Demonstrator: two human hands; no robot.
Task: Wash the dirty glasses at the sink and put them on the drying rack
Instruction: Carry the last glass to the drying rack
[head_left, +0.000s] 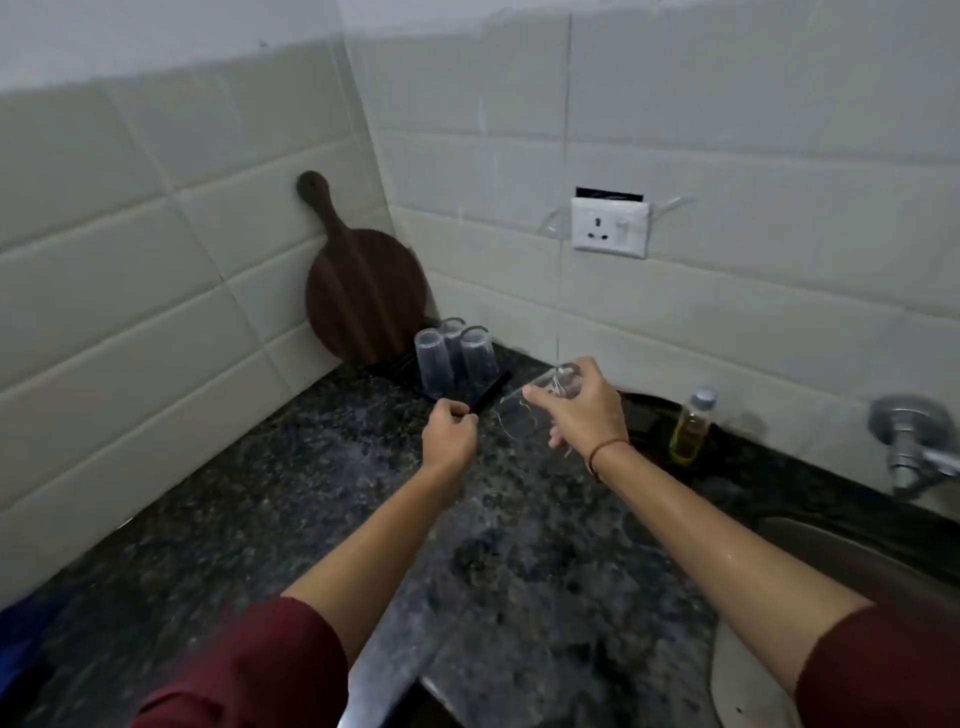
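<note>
While near rack (492, 388) edge, glass (517, 417) aloft.

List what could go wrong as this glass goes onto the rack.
1. The right hand holds the clear drinking glass tilted above the hard speckled dark stone counter, and the forearm looks wet. A slip could break the glass.
2. Three clear upturned glasses crowd the black drying rack, so the incoming glass might knock one over.
3. The left hand sits by the rack's corner, in the likely path.
</note>
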